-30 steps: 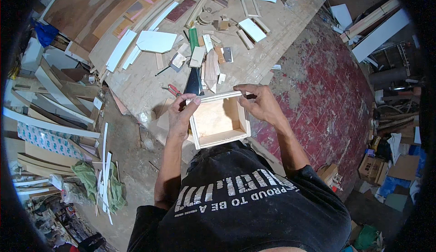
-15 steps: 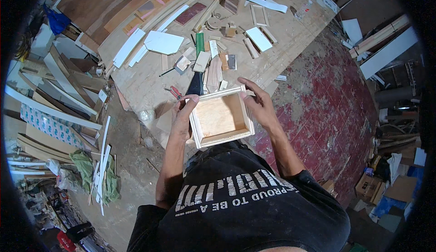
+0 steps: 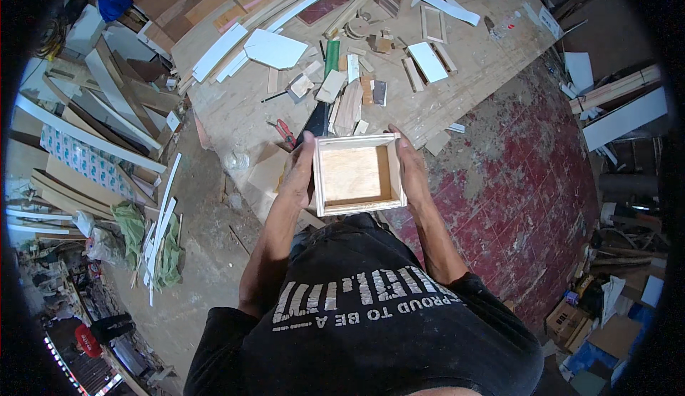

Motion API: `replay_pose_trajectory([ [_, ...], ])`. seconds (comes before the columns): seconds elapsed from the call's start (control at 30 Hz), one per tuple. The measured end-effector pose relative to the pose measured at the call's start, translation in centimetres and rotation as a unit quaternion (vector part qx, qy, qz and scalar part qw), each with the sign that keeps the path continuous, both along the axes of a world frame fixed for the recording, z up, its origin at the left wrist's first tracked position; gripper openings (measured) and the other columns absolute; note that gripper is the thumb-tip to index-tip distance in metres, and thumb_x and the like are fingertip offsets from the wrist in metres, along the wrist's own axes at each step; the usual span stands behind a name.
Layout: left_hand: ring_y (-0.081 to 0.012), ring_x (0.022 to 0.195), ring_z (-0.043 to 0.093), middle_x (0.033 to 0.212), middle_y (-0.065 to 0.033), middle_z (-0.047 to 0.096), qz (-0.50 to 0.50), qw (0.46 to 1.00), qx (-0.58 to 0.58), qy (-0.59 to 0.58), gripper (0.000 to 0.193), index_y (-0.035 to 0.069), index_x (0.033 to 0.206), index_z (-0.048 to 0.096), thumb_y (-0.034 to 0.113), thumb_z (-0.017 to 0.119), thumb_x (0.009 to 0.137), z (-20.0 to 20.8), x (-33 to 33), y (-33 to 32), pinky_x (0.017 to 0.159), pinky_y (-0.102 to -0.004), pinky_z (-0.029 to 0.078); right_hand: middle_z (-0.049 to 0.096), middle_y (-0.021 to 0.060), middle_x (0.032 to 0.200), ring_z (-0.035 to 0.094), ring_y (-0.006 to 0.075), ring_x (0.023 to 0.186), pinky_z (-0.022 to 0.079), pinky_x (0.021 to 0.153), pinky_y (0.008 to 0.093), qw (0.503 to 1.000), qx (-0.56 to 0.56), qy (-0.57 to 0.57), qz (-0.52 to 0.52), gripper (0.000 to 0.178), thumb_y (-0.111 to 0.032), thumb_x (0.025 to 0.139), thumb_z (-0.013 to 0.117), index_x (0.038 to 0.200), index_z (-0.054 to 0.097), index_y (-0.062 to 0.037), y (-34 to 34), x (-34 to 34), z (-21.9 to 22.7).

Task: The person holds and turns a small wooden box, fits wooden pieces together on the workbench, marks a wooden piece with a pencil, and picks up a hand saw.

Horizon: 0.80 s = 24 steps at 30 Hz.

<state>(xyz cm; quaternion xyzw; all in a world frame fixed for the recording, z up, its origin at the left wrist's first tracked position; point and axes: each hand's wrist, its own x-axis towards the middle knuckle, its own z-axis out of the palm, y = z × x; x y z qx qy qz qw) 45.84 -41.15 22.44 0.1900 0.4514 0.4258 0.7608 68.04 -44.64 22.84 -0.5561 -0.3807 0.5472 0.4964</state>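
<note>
The left grip and right grip face each other, well apart, pressing inward; behind them, the bare left forearm and right forearm spread outward.

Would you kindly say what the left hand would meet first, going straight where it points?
The left hand would probably meet the dark flat piece on the table, though depth is unclear.

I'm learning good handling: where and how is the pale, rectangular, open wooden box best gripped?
The box is probably best held by its opposite side walls, coming from left and right, as the left hand and right hand do: those walls look parallel, and the opening faces the camera.
</note>
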Motion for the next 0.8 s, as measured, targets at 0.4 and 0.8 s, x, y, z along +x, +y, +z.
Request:
replay_pose_trajectory([
  [0.4,-0.0229,0.108,0.064,0.12,-0.0119,0.065,0.023,0.989,-0.075,-0.122,0.056,0.004,0.129,0.058,0.047,0.062,0.093,-3.9,0.8,-2.2,0.092,-0.0377,0.053,0.045,0.0177,0.145,0.041,0.0258,0.135,0.027,0.113,0.0335,0.998,-0.04,-0.031,-0.025,0.053,-0.034,0.105,0.032,0.143,0.045,0.0012,-0.3,0.8,1.5],
  [0.8,-0.0238,0.109,0.064,0.123,-0.0125,0.064,-0.048,0.978,-0.052,-0.198,0.05,0.001,0.129,0.056,0.04,0.057,0.097,-0.5,2.4,-1.5,0.094,-0.0392,0.052,0.045,0.0176,0.144,0.042,0.024,0.133,0.03,0.112,0.0325,0.996,-0.039,0.075,-0.04,0.05,-0.029,0.106,0.031,0.145,0.041,0.0013,-0.7,2.5,-0.4],
])
